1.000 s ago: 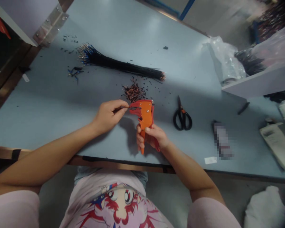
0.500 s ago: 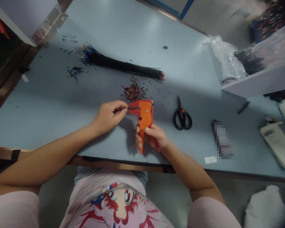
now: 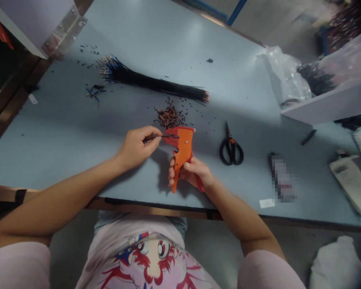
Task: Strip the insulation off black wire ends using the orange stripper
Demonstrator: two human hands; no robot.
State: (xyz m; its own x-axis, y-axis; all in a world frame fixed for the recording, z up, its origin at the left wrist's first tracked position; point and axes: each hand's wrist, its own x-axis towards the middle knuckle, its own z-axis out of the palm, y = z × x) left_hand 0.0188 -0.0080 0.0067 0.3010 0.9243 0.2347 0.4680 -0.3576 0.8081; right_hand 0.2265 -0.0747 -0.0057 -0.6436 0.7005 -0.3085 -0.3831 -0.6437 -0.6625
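My right hand (image 3: pixel 191 172) is closed around the handles of an orange wire stripper (image 3: pixel 182 149), held upright just above the blue table (image 3: pixel 66 128). My left hand (image 3: pixel 136 146) pinches a thin black wire (image 3: pixel 156 137) and holds its end in the stripper's jaws. Just beyond the tool lies a small heap of stripped wire bits (image 3: pixel 168 116). Farther back a long bundle of black wires (image 3: pixel 156 83) stretches across the table.
Black scissors (image 3: pixel 231 147) lie to the right of the stripper. A blurred flat object (image 3: pixel 281 176) and a white label (image 3: pixel 266 203) are near the front right. A white shelf (image 3: pixel 327 102) with plastic bags stands at the right. A metal bracket (image 3: pixel 63 34) is at the far left.
The stripper's handles have spread apart and its lower handle has swung left. My left hand still holds the wire at the jaws.
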